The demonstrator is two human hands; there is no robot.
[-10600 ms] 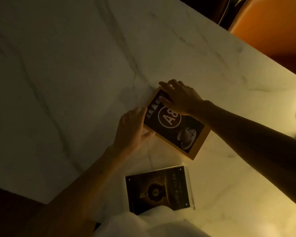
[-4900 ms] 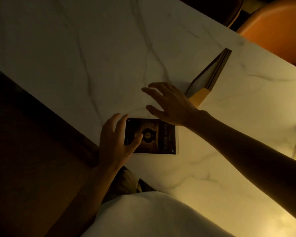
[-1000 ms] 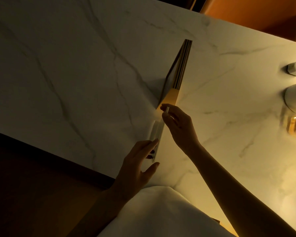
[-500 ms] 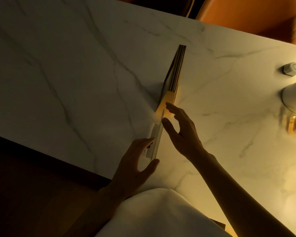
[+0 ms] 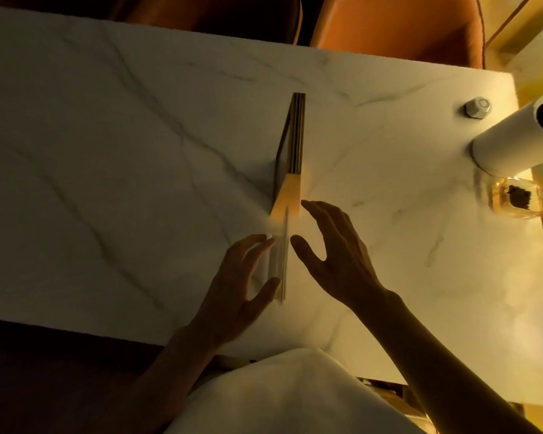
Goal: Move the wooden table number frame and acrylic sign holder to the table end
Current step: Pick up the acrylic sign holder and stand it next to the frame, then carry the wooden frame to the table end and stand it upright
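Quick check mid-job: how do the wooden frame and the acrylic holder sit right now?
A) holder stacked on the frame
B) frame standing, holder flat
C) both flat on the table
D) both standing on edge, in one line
D: the frame and the holder both stand on edge, end to end in one line, with the left hand and right hand open on either side of the holder.
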